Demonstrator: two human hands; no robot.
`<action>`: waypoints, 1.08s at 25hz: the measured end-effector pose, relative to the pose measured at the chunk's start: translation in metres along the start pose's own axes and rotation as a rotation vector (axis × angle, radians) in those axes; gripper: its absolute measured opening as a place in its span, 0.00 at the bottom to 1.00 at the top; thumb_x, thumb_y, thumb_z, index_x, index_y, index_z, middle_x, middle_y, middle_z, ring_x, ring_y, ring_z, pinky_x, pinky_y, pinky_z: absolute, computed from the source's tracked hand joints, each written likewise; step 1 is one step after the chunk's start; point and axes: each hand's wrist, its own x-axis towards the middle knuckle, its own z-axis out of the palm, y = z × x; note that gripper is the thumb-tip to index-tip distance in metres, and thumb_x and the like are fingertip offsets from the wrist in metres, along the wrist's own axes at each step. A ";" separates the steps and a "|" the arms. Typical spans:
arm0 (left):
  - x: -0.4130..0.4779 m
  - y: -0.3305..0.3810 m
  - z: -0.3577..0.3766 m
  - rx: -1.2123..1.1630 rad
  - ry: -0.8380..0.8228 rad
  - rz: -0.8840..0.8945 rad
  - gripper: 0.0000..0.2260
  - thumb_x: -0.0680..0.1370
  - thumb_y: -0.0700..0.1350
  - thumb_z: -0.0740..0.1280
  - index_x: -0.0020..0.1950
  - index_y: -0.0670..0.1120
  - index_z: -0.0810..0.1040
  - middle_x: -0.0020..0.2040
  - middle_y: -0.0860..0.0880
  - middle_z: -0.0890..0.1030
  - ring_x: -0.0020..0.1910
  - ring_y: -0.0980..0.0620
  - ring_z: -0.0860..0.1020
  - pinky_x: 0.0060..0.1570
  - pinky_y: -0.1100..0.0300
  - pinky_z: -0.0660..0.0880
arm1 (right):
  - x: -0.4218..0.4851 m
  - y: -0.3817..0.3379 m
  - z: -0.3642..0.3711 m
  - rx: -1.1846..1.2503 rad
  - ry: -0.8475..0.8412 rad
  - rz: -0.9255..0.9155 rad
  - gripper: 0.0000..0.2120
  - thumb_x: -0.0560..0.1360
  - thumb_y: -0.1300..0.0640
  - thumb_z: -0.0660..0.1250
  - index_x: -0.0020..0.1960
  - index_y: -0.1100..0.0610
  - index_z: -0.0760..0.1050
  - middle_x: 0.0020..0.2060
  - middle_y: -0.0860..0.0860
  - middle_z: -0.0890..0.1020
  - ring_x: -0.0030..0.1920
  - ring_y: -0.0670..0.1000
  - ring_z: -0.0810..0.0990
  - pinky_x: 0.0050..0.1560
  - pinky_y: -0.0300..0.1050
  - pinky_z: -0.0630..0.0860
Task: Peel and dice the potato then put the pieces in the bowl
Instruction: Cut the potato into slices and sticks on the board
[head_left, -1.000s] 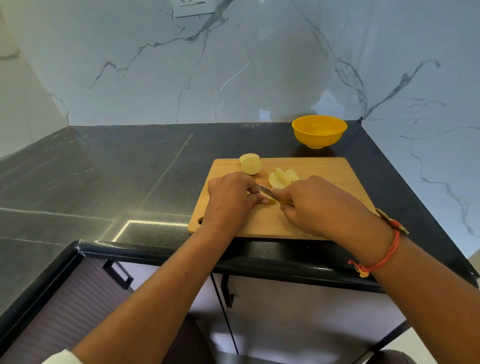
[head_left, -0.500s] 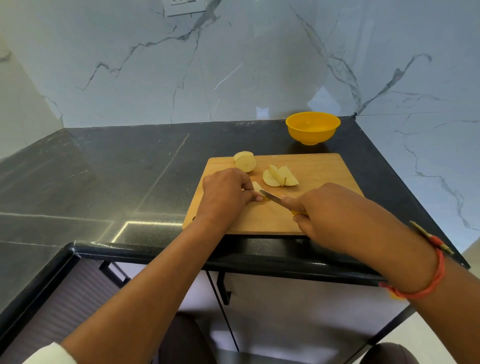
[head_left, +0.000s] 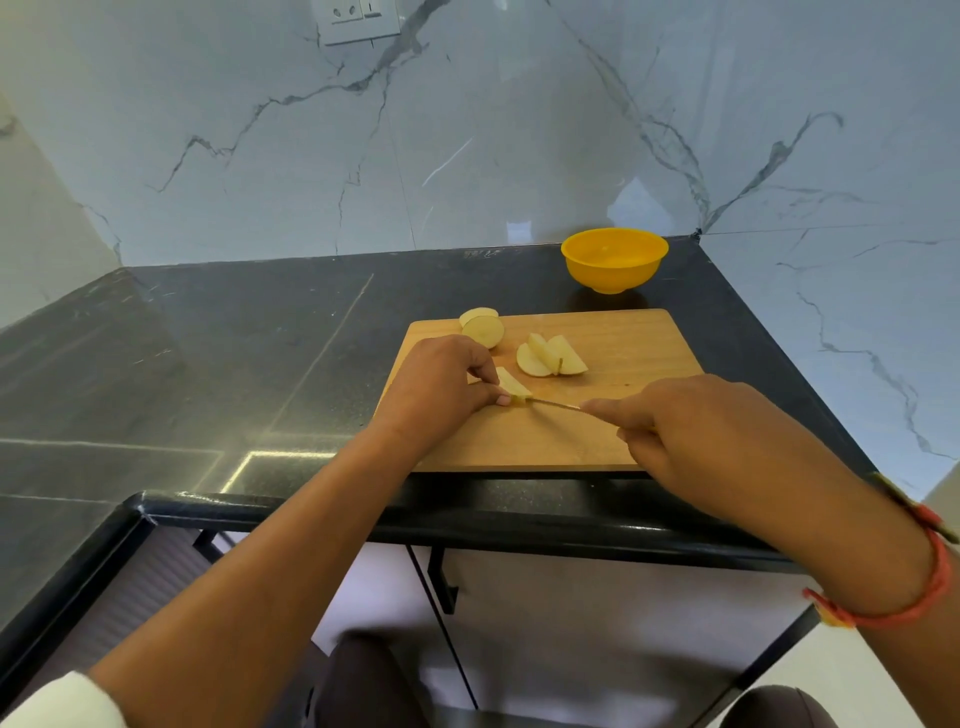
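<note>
Wooden cutting board (head_left: 634, 343) on the black counter (head_left: 260, 338): my left hand (head_left: 436, 389) pinches a pale potato slice (head_left: 511, 387), my right hand (head_left: 691, 431) grips a thin knife (head_left: 556, 404) touching it; yellow bowl (head_left: 613, 260) sits behind.

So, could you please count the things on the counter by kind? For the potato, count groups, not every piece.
Yellow bowl: 1
Wooden cutting board: 1
Knife: 1
Potato groups: 3 (far chunk, middle slices, piece being cut under the left hand)
Total: 6
</note>
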 end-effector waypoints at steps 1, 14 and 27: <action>0.001 -0.001 -0.003 0.008 -0.022 0.012 0.07 0.70 0.52 0.78 0.45 0.54 0.84 0.50 0.58 0.81 0.50 0.59 0.75 0.47 0.68 0.67 | 0.000 0.004 0.004 0.012 0.063 0.018 0.20 0.82 0.53 0.55 0.70 0.35 0.68 0.36 0.42 0.75 0.36 0.45 0.74 0.35 0.36 0.67; 0.015 -0.005 -0.010 0.070 -0.251 0.131 0.12 0.75 0.56 0.71 0.57 0.55 0.83 0.58 0.57 0.82 0.56 0.56 0.76 0.57 0.62 0.70 | 0.054 -0.011 0.055 0.294 0.490 0.196 0.19 0.79 0.49 0.61 0.70 0.44 0.72 0.31 0.37 0.72 0.33 0.41 0.73 0.29 0.33 0.62; 0.017 -0.012 -0.009 0.291 -0.072 0.103 0.15 0.78 0.59 0.66 0.57 0.52 0.81 0.54 0.53 0.81 0.52 0.53 0.77 0.60 0.50 0.75 | 0.055 -0.010 0.066 0.327 0.530 0.272 0.19 0.80 0.50 0.61 0.70 0.46 0.73 0.30 0.38 0.72 0.30 0.42 0.72 0.29 0.33 0.61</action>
